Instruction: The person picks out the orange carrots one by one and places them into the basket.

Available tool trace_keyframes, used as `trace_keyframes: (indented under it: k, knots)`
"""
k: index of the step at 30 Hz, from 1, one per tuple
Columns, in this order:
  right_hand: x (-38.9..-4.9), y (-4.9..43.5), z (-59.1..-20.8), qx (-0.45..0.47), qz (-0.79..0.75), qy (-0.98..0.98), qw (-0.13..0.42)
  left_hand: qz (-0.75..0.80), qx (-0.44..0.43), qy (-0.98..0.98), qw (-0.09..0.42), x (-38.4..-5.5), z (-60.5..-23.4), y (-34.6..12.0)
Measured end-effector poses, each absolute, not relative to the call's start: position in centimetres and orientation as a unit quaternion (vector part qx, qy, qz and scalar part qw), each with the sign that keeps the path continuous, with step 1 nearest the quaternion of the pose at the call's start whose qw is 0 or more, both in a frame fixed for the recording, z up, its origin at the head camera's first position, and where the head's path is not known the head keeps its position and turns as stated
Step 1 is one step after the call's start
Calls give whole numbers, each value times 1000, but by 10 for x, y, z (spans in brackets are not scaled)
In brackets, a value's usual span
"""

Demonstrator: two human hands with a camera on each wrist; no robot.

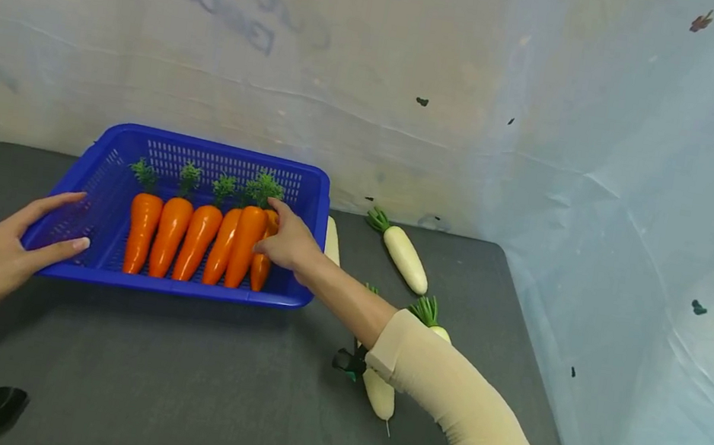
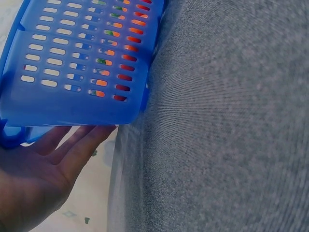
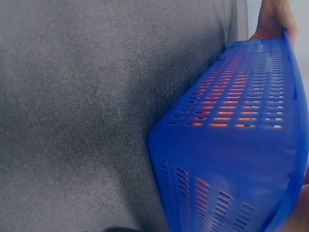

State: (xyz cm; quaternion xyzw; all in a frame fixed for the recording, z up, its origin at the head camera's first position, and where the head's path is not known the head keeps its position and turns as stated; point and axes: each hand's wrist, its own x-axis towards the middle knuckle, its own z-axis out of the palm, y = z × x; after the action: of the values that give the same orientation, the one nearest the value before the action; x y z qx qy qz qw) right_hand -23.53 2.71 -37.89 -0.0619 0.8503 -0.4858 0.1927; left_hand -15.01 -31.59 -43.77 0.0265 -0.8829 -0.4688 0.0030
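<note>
A blue plastic basket point(image 1: 174, 286) with slotted walls stands on the dark table. Orange carrots point(image 1: 195, 244) with green tops lie in it side by side, stems toward the back. At the basket's left end my left hand point(image 1: 1, 258) holds the rim, thumb and index finger reaching over it; in the left wrist view its other fingers point(image 2: 79, 150) pass behind the end wall. My right hand point(image 1: 292, 240) reaches over the right wall and grips the rightmost carrot point(image 1: 260, 270), thumb against its side. The right wrist view hides most of that hand behind the basket point(image 3: 227, 150).
Right of the basket lie several white radishes: one at the back point(image 1: 405, 259), one in front point(image 1: 378, 393), one partly under the right forearm point(image 1: 440, 333). Another pale radish point(image 1: 332, 242) shows beside the basket's right wall. A plastic sheet point(image 1: 380, 64) hangs behind the table.
</note>
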Motion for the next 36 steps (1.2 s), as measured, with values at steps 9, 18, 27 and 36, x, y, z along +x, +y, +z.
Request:
trace_keyframes:
  k: [9,18,27,36]
  knots:
    - [-235,41,-373,-88,-575,788,202,-460,23,-888,4,-151,-437,-318]
    - [-236,64,-365,-114,-667,708,201,-440,23,-898,-8,-151,-436,-319]
    - [-235,98,-365,-142,-699,677,179,-431,19,-902,-3,-150,-437,-323]
    - [-227,147,-363,-175,-676,702,141,-441,-21,-895,59,-138,-447,-343]
